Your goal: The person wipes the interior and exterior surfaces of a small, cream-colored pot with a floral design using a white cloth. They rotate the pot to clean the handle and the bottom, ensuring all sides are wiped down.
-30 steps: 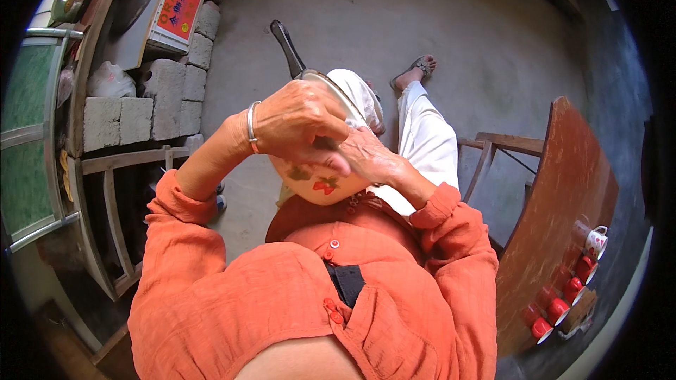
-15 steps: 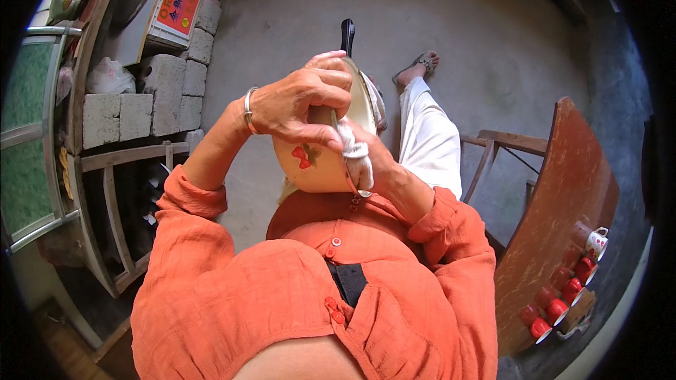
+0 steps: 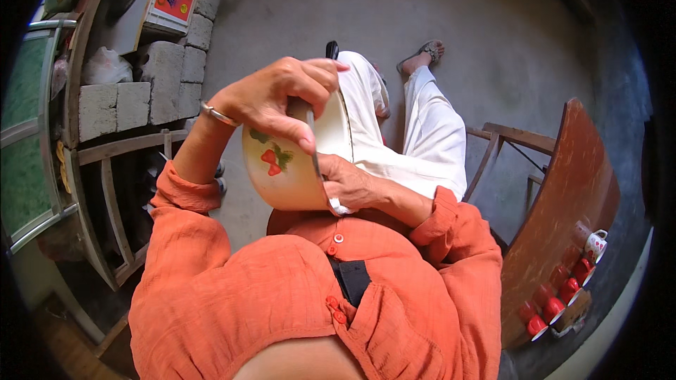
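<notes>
A cream enamel pot [image 3: 285, 183] with a painted red fruit and green leaves is tilted on its side above my lap, its opening toward the right. A black long handle [image 3: 332, 49] sticks out at its far end. My left hand [image 3: 285, 95] is closed on the pot's left side, with the thumb at the rim and the fingers around a side grip. My right hand [image 3: 352, 181] reaches into the opening, its fingertips hidden inside. A bit of white cloth [image 3: 340, 207] shows beneath that hand at the near rim.
On the right stands a brown table [image 3: 546, 239] with several red cups [image 3: 553, 308] and a white patterned cup [image 3: 596, 243] along its far right side. Concrete blocks [image 3: 163, 81], a plastic bag [image 3: 107, 67] and a wooden frame [image 3: 113, 204] line the left.
The pot and my left hand have shifted left and a little nearer. My right hand, with the cloth, has moved down along the rim toward my body.
</notes>
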`<state>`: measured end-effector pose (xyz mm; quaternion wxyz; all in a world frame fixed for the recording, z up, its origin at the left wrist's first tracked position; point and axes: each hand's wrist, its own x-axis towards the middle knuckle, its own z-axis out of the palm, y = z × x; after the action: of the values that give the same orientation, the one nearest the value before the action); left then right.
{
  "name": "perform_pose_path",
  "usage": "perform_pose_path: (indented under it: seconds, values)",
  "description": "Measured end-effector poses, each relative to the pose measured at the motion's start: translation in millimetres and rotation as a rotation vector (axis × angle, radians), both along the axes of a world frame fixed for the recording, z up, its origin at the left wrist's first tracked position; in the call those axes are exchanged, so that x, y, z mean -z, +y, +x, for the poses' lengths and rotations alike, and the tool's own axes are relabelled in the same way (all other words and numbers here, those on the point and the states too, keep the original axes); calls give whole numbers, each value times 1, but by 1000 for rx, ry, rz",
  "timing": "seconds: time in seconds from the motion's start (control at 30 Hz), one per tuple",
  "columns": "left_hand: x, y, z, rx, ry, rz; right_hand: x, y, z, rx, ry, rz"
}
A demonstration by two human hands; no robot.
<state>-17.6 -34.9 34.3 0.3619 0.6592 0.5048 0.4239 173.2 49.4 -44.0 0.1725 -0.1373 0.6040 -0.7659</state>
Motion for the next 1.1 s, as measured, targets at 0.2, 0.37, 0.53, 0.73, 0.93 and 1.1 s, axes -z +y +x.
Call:
perform_pose_path:
  seconds: [0.2,0.37,0.53,0.73,0.93,1.1]
  values:
    - [-1,-1,3,-45,35,49,30,26,-17,72,855,1190]
    - [-3,4,9,-32,4,73,14,33,-62,570,1150,1017]
    - [0,3,4,-49,26,57,52,17,-44,442,938,1221]
    - [2,-3,2,-83,31,-37,-5,12,-11,-178,168,640]
    - [-1,8,10,-152,128,-37,-20,22,-14,99,-365,-224]
    - [2,5,13,-137,108,-43,-14,20,-40,349,-644,-1056]
